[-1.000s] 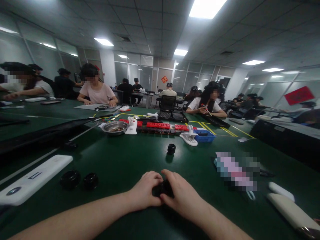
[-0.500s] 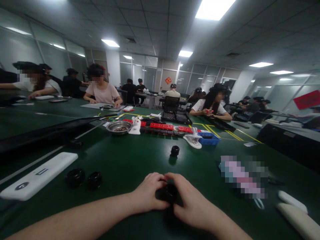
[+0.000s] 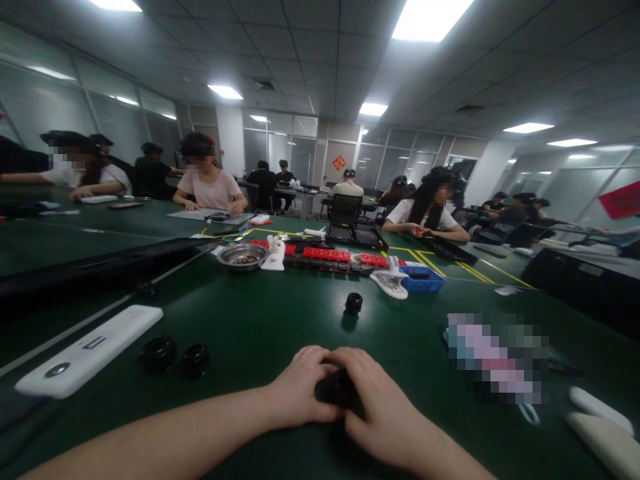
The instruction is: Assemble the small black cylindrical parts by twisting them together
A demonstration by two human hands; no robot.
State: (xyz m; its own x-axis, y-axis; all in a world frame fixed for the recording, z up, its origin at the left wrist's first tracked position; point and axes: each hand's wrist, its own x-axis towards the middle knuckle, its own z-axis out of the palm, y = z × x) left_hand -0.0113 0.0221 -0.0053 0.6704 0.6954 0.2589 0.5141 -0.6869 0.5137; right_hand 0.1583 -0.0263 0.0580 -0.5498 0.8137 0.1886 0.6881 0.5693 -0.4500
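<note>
A black cylindrical part [image 3: 336, 389], shiny and roughly ring-shaped, is held low over the front of the table between both hands. My left hand [image 3: 299, 387] grips it from the left, thumb below and fingers above. From the right, my right hand [image 3: 376, 403] curls around it, with its fingertips over the top. The fingers cover most of the part, so its exact kind does not show. Ahead stands a similar ribbed black part [image 3: 353, 304], and two more black round parts, one larger [image 3: 158, 354] and one smaller [image 3: 195, 360], lie left of my left forearm.
A white power strip-like bar [image 3: 93, 350] lies at left. Farther off are a metal bowl [image 3: 242, 257], red strips [image 3: 327, 255], a white clamp [image 3: 391, 279] and a blue bin [image 3: 424, 280]. A blurred pinkish object [image 3: 493, 360] lies right. Other people sit across the table.
My right fingers have closed further over the black part, hiding more of it. The whole view has shifted slightly, so the table things appear a little farther right.
</note>
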